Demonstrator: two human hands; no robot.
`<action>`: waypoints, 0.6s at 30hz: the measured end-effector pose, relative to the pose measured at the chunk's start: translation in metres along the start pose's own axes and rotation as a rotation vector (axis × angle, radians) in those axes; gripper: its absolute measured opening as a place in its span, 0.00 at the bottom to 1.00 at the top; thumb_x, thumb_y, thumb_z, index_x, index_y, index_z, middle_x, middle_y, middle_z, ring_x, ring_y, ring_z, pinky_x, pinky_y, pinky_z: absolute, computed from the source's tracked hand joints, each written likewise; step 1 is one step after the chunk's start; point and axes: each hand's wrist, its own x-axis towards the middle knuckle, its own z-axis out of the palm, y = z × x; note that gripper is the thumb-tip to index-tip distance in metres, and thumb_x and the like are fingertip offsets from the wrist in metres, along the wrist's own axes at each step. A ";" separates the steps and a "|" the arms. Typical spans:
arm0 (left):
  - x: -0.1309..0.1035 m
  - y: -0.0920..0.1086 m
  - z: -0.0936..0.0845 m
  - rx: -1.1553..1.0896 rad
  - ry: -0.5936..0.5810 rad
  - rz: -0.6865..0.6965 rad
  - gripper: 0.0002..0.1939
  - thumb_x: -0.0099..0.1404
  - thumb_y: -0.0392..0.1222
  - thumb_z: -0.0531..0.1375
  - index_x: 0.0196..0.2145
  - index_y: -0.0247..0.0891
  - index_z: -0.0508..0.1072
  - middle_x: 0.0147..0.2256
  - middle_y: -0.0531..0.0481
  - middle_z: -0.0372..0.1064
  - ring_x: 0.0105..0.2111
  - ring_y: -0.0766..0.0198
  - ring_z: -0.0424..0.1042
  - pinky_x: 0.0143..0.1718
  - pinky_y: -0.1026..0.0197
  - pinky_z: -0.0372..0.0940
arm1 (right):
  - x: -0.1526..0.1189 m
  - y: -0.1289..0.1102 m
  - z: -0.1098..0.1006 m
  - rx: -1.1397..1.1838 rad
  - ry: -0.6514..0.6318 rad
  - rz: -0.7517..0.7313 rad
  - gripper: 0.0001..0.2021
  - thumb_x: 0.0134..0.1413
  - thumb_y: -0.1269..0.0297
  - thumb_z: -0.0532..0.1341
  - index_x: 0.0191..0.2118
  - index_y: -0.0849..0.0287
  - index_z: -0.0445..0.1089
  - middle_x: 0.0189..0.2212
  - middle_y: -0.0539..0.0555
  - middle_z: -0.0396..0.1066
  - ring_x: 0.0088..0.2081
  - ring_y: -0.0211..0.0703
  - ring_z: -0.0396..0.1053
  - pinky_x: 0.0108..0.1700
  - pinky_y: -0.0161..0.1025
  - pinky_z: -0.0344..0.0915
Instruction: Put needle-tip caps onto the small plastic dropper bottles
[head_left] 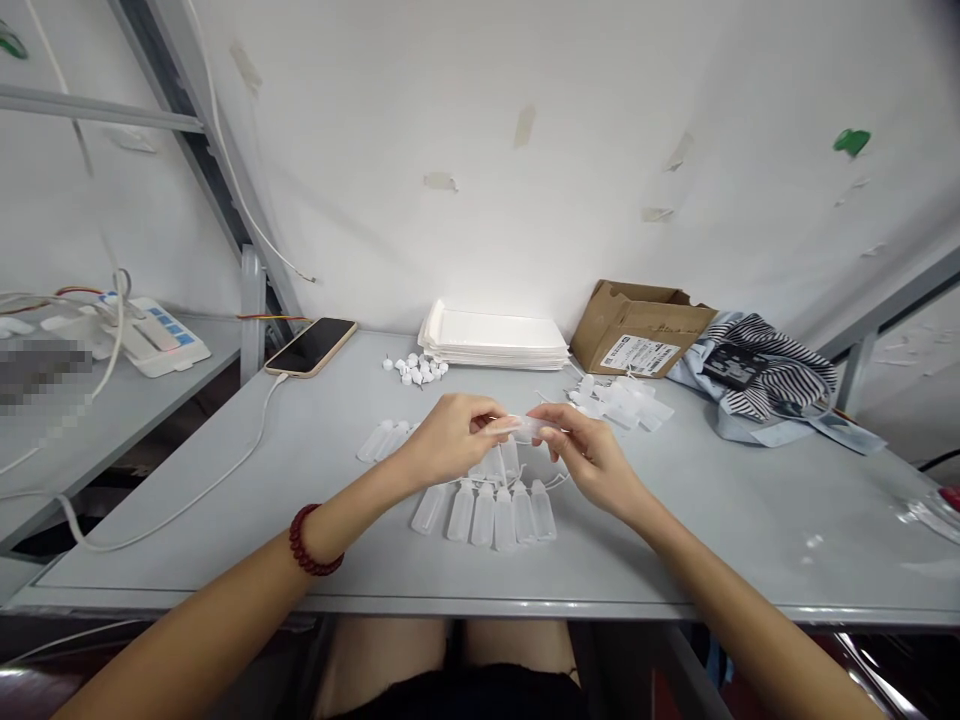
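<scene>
Between my hands is a small translucent squeeze bottle (528,428), held sideways above the table. My left hand (454,436) pinches one end of it, and my right hand (591,456) pinches the other. The fingers cover much of the bottle, so its neck and tip are not clear. Below my hands lies a row of similar bottles (504,518) with thin white strings or tubes near their necks. More bottles (381,440) lie beyond my left forearm. Past my right hand is a loose pile of bottles (626,402). Several small white caps (414,370) with dark needle-like tips sit farther back.
Against the wall stand a stack of white sheets or trays (495,338) and an open cardboard box (641,330). A phone (312,347) charges by a white cable at left. Bundled striped cloth (776,365) lies at right. A power strip (161,335) rests on the left-hand table.
</scene>
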 end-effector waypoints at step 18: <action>0.003 -0.007 -0.001 -0.130 -0.033 -0.048 0.21 0.66 0.52 0.51 0.23 0.34 0.66 0.25 0.48 0.67 0.27 0.64 0.69 0.27 0.64 0.64 | -0.001 0.000 0.007 -0.085 0.144 -0.101 0.11 0.60 0.58 0.54 0.43 0.58 0.68 0.33 0.56 0.71 0.29 0.42 0.65 0.34 0.41 0.64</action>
